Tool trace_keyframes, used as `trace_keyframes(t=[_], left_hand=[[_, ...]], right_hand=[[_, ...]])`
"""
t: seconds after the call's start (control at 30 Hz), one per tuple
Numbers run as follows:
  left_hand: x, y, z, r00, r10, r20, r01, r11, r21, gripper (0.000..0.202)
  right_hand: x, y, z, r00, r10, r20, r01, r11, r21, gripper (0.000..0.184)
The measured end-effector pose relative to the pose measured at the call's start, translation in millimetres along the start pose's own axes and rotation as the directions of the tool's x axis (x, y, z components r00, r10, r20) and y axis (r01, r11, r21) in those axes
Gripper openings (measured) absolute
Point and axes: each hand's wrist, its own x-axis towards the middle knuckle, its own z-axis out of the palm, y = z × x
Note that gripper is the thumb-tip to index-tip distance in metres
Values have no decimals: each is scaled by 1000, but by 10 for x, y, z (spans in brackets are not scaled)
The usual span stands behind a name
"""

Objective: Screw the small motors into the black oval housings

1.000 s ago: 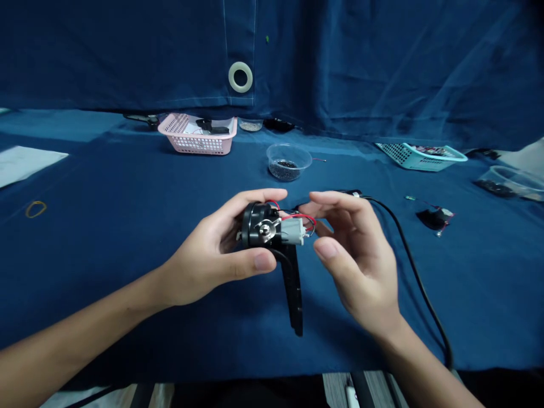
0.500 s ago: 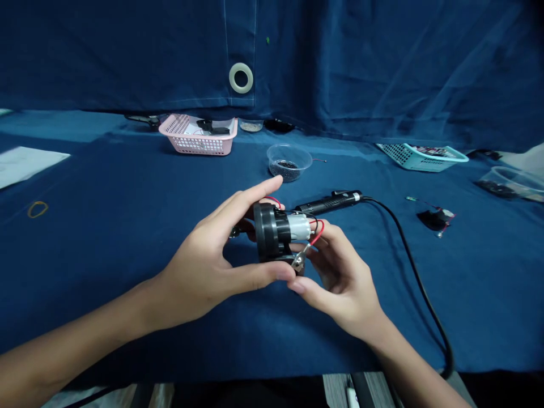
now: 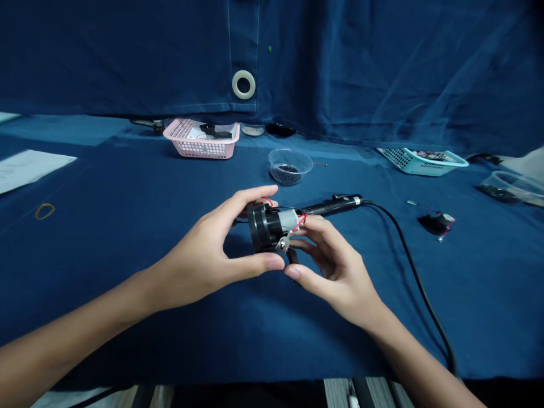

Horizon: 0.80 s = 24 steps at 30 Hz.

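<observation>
Between my two hands is a motor assembly (image 3: pixel 264 226), a round black housing with a grey motor (image 3: pixel 289 220) on its right side. Red and black wires run from the motor, and a metal terminal (image 3: pixel 283 243) sits at the near side. My left hand (image 3: pixel 212 241) grips the housing from the left, thumb below and fingers over the far side. My right hand (image 3: pixel 335 260) curls round the motor end, its thumb and fingers at a black part under the terminal. Behind the right hand lies a black corded electric screwdriver (image 3: pixel 334 205), its tip hidden.
Farther back are a pink basket (image 3: pixel 202 148), a clear bowl of small dark pieces (image 3: pixel 290 167) and a teal basket (image 3: pixel 429 164). A wired black part (image 3: pixel 437 222) lies right, a rubber band (image 3: pixel 45 211) left. A cable (image 3: pixel 410 266) curves along the right. A blue curtain (image 3: pixel 170 56) hangs behind.
The motor assembly has turned slightly in my hands, its motor end now facing more toward me and the terminal shifted left. Both hands have moved a little left.
</observation>
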Motion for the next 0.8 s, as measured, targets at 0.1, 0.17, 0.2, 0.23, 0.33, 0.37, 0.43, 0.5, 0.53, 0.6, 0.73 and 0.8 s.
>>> trace_keyframes(t=[0.1,0.17,0.2,0.23,0.33,0.37,0.43,0.5,0.53,0.6,0.73,0.8], left_hand=[[11,-26,-6,1000,22,-6,-22,1000,-3,73],[32,-20,-37,999,41,15,-41,999,15,70],[48,-10,-63,999,40,28,-41,998,38,67],[66,4,-95,999,27,43,-30,997,74,63],[118,33,-195,984,-70,164,35,977,209,62],[131,28,-220,973,-87,212,34,969,244,66],[160,-16,-247,956,-71,284,-13,959,282,68],[214,-103,-267,955,-7,297,-85,951,296,57],[263,-158,-286,958,28,284,-118,945,306,50],[420,-276,-374,972,92,216,-165,923,349,42],[973,-507,-787,986,146,-78,-88,861,500,57],[1306,-636,-1055,986,85,-143,8,835,551,67]], right_hand=[[16,15,-19,1000,22,17,-22,1000,-10,56],[27,15,-42,999,26,21,-24,998,-57,54],[35,10,-58,1000,16,26,-13,995,-98,53],[47,2,-75,999,-3,32,8,989,-146,52],[102,-32,-125,994,-71,81,92,949,-303,50],[127,-43,-139,992,-80,101,111,932,-346,49],[188,-61,-169,987,-76,141,129,897,-422,50],[268,-74,-210,983,-58,175,140,856,-498,57],[315,-80,-240,981,-55,185,148,830,-537,62],[425,-92,-320,982,-60,180,159,777,-609,68],[681,-87,-546,996,-47,82,90,724,-684,53],[815,-44,-668,998,-41,47,62,712,-700,46]])
